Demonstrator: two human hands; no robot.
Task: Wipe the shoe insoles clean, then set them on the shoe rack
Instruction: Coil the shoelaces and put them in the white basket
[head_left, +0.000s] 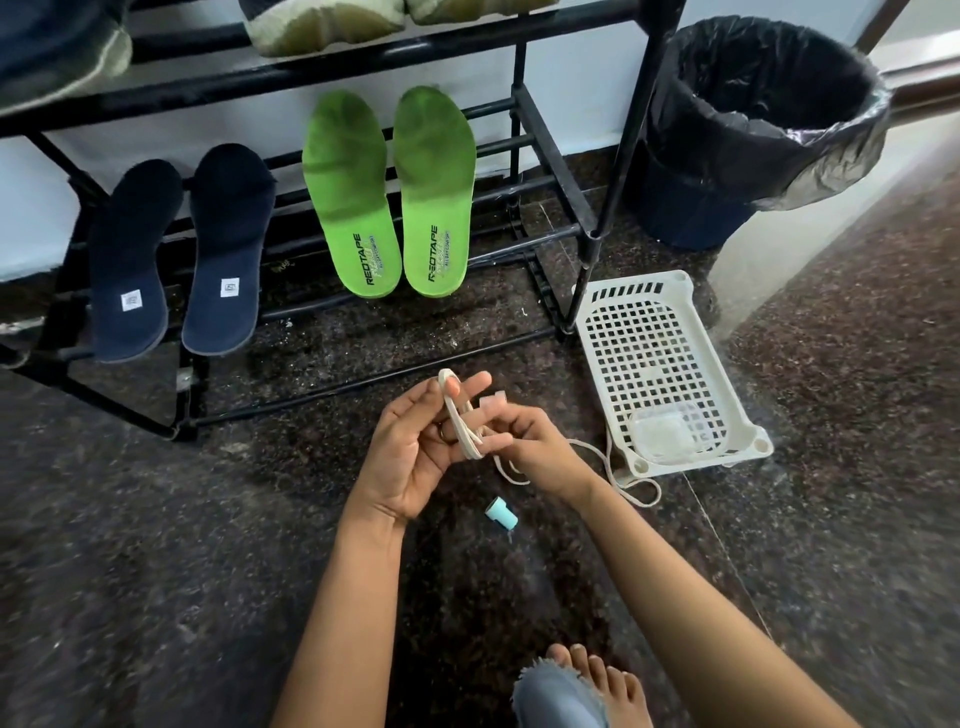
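Centre of the frame, low down: the left hand (415, 452) is palm up with a white shoelace (465, 431) looped round its fingers. The right hand (524, 441) pinches the same lace just beside it, and the loose end trails to the floor. Upper centre, the green insoles (353, 197) lean on the shoe rack (550, 145). The navy insoles (130, 260) are on it at left. A small teal cap (497, 510) lies below the hands, and a white basket (584, 312) sits right.
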